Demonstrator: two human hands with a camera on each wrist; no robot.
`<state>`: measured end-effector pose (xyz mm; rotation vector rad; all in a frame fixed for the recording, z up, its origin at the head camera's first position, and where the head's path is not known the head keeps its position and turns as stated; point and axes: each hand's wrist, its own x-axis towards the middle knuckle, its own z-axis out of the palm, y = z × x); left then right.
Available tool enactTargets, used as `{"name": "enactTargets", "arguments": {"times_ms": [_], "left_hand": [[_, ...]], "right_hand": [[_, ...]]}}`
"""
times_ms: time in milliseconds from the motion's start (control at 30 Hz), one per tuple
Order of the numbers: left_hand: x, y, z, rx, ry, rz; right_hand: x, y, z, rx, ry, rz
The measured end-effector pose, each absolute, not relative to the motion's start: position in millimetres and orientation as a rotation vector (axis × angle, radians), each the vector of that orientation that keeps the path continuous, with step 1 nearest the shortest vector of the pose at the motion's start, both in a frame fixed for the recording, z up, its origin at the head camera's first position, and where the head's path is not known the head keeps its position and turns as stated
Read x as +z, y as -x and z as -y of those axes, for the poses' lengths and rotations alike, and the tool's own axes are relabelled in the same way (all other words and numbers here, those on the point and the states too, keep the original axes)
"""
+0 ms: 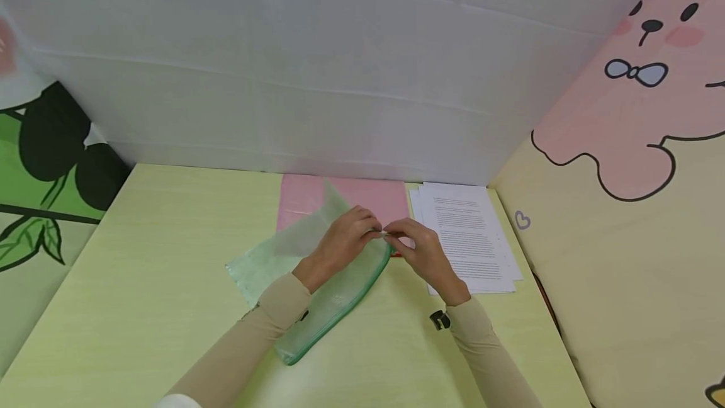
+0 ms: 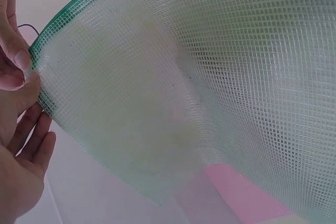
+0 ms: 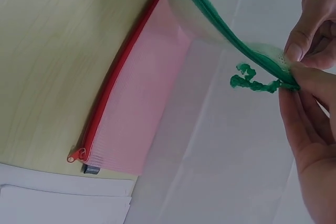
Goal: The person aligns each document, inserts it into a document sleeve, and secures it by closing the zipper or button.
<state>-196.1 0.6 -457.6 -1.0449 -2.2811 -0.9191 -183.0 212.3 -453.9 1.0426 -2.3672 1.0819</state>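
Observation:
A pale green mesh zipper pouch (image 1: 334, 298) with a dark green zipper edge (image 3: 207, 11) is held up at one corner by both hands. My left hand (image 1: 343, 238) pinches that corner, and the pouch slants down below it to the left. Right beside it, my right hand (image 1: 423, 254) pinches the same corner at the zipper's end, with the fingertips of both hands close together. A crumpled, frayed green strip (image 3: 254, 84) sticks out from this corner. The small part between the fingertips is mostly hidden.
Behind the hands a pink mesh pouch (image 3: 139, 87) with a red zipper lies flat on the table (image 1: 141, 269). Printed sheets of paper (image 1: 467, 238) are stacked at the right. A white wall (image 1: 340, 80) rises at the table's back edge, with a patterned wall (image 1: 623, 269) on the right.

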Motion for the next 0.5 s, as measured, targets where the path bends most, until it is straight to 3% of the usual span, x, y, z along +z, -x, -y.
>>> {"name": "enactTargets", "arguments": {"times_ms": [300,500], "left_hand": [[-457.4,195.4,1.5,-0.902,1.0,2.339],[-457.4,194.8,3.2,-0.926,0.978,2.357]], "right_hand": [[-467.2,176.1,-219.0,1.294,-0.771,2.583],[-470.1,174.0,-218.1,1.33,-0.731,2.627]]}}
